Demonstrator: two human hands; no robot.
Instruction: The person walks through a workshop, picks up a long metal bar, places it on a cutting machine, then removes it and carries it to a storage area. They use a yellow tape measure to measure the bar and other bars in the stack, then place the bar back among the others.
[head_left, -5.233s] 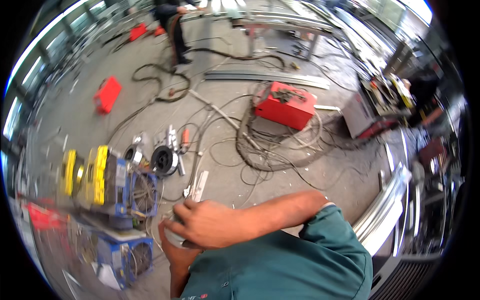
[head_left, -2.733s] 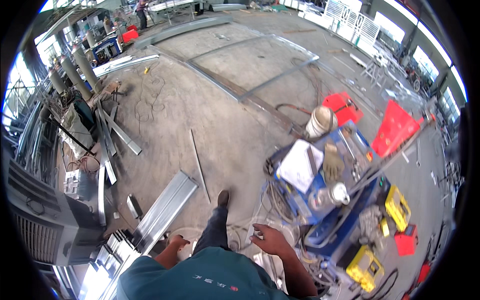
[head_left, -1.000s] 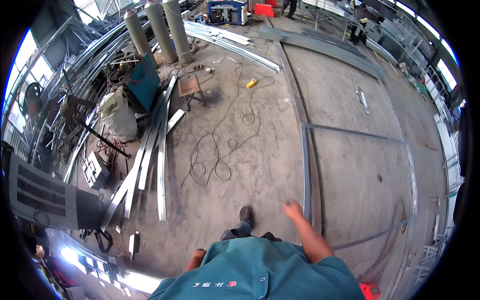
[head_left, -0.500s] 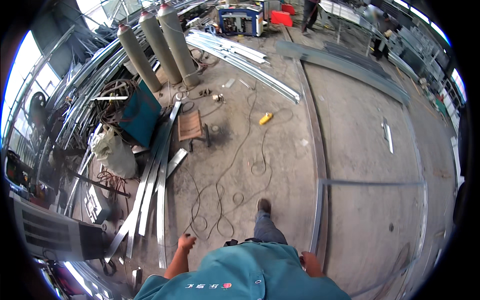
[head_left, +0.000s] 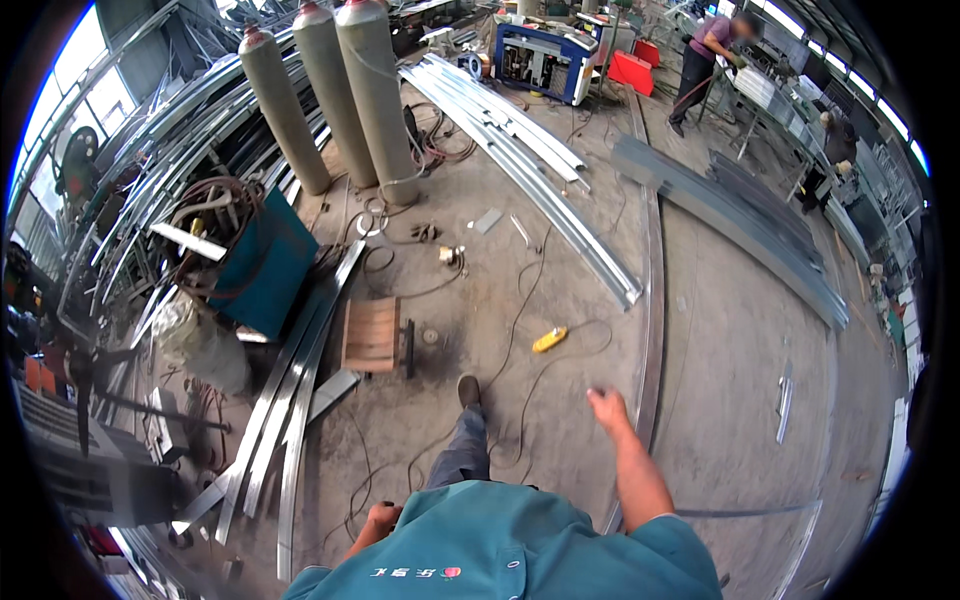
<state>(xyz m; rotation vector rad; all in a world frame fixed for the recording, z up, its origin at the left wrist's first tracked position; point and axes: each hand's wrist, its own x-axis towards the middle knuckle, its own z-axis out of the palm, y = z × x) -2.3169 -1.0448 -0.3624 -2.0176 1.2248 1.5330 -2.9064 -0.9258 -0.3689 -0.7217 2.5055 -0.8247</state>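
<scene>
My right hand [head_left: 609,410] is stretched forward over the concrete floor, its fingers curled; what they hold, if anything, is too small to make out. Low beside my body is my left hand [head_left: 381,520], closed, with a small dark patch at its fingers that I cannot name. Neither hand touches anything around it. Nearest to the right hand lies a yellow corded handheld piece [head_left: 549,340] on the floor. Left of my stepping foot stands a low wooden-topped stool [head_left: 371,336], with long metal strips [head_left: 268,428] lying beside it.
Tall gas cylinders [head_left: 375,100] stand ahead on the left, near a teal box [head_left: 264,265] piled with hoses. Long white metal profiles [head_left: 540,190] and a grey beam [head_left: 735,225] lie ahead. Loose cable [head_left: 533,385] crosses the floor. Another person [head_left: 708,55] works at a far bench.
I have stepped forward, and the stool and yellow piece are closer. My right arm has swung forward from my side; my left hand has drawn back. The other foot now leads.
</scene>
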